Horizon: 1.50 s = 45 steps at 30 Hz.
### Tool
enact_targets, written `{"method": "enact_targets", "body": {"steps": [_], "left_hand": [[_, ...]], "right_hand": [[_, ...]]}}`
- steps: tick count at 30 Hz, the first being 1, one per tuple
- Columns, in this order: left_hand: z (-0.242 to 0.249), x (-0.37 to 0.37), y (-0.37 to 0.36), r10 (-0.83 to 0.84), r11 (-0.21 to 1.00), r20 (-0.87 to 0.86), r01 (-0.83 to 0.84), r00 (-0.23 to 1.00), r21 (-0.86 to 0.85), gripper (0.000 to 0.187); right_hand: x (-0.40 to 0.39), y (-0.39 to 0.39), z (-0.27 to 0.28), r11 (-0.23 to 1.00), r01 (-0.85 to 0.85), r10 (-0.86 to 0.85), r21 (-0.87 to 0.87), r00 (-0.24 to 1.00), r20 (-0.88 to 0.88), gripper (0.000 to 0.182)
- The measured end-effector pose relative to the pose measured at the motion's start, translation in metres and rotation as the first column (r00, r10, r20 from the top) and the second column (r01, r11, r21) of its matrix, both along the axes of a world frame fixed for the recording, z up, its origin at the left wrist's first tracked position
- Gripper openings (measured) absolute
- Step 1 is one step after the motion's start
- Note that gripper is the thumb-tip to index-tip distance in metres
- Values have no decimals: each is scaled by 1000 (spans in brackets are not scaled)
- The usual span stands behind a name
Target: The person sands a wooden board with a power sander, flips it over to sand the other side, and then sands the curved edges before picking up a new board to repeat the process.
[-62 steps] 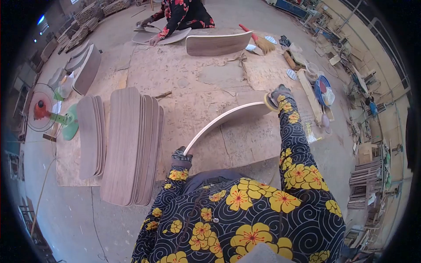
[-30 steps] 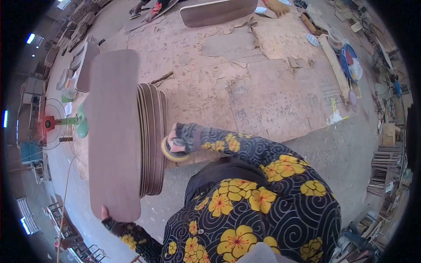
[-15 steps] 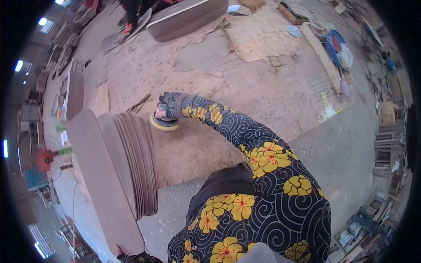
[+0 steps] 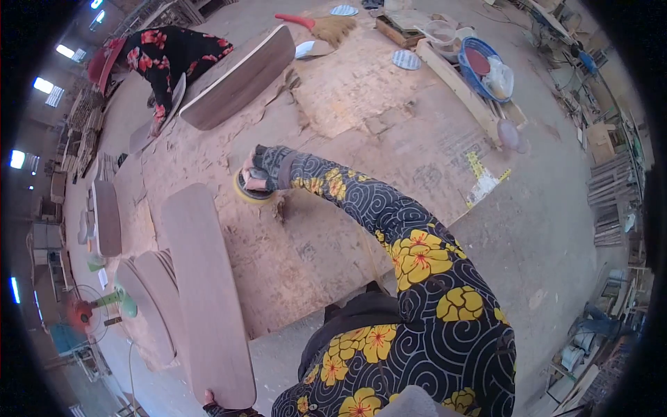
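My right hand (image 4: 257, 174), in a glove with bare fingertips, is wrapped round a round sander (image 4: 251, 194) with a yellow-edged pad, low over the dusty work surface (image 4: 292, 264). At the bottom left, my left hand (image 4: 210, 398) grips the near end of a long wooden board (image 4: 208, 292) with rounded corners. Only a few of its fingers show at the board's edge. The board stands tilted, its broad face toward me. Left of it lie several similar curved boards (image 4: 149, 299), partly hidden behind it.
Another person (image 4: 153, 62) leans over the far left, near a dark curved board (image 4: 240, 80). A broom (image 4: 333, 29) lies at the back. A blue basket (image 4: 467, 66) stands beside a wooden beam (image 4: 458, 90) at the back right. A fan (image 4: 82, 314) is at the left.
The long board in my left hand has moved right, away from the stacked boards. The view has shifted, showing more of the other person. My right hand still holds the sander.
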<state>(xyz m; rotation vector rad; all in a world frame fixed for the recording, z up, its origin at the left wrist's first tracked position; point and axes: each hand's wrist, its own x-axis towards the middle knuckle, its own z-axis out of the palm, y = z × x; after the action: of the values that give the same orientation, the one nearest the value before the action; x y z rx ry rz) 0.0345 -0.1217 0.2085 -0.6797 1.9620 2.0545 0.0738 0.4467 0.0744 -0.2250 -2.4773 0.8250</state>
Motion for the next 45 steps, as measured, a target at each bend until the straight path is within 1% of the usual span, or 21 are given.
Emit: {"method": "enact_targets", "body": {"steps": [3,5,10,14,16,18,19,20,22,23,25,27,28,29,32,34,37,40,42,44,45], "left_hand": [[-24,-12,-16,-13,999,36,14,999,-28,77],[-25,-2,-2,-30,998,25,31,999,-52,78],[-27,10,19,-123,992,28,123,992,11,75],[-20,25,31,-211,968,10,208,977,140,71],[-14,35,35,-307,911,-52,309,950,272,69],[-8,47,39,-344,853,-94,352,934,386,67],[1,53,42,-223,905,32,195,974,379,66],[4,55,44,-212,917,-6,201,977,344,63],[14,60,54,-81,970,-123,107,989,220,47],[11,60,50,0,950,-106,33,994,309,44],[1,57,40,104,964,-73,-83,992,251,42],[-20,48,21,125,943,-2,-118,992,310,40],[-29,43,13,124,931,30,-127,992,342,38],[-31,40,10,117,938,64,-131,991,321,40],[-33,38,7,188,941,142,-220,972,258,45],[-25,39,18,286,927,159,-315,945,203,50],[-39,19,3,315,934,304,-350,899,68,58],[-46,26,-12,310,849,78,-313,948,426,60],[-78,-8,-44,293,881,155,-329,944,339,55],[-33,-26,-69,311,813,106,-322,945,486,53],[-23,-41,-82,319,816,70,-312,945,487,54]], "right_hand": [[26,20,7,1000,27,-25,-16,997,74,52],[41,28,14,999,42,-42,5,995,90,51],[70,44,18,999,50,-48,-12,993,104,54],[84,54,7,991,112,-125,70,969,215,48],[90,59,-3,986,116,-145,121,953,267,45],[104,62,-19,980,108,-158,169,934,320,43],[110,62,-28,978,93,-156,189,922,354,42],[117,60,-39,976,69,-148,208,907,393,40],[130,62,-67,968,27,-146,250,870,471,38],[139,63,-79,960,-4,-144,280,849,508,37],[156,59,-101,946,-59,-145,319,803,578,34],[179,55,-125,940,-122,-127,317,739,662,32],[194,43,-111,823,-79,-221,562,868,445,35],[203,42,-112,789,-56,-216,611,907,361,35],[210,77,-151,857,-94,-208,507,836,508,39],[193,59,-147,865,-25,-235,502,863,448,38],[174,28,-138,864,68,-276,499,893,356,38],[161,6,-139,873,126,-293,471,907,302,38],[150,-7,-143,876,147,-300,459,911,282,37],[144,-26,-127,875,165,-312,455,911,269,37],[142,-33,-127,876,177,-323,450,906,272,37]]}}
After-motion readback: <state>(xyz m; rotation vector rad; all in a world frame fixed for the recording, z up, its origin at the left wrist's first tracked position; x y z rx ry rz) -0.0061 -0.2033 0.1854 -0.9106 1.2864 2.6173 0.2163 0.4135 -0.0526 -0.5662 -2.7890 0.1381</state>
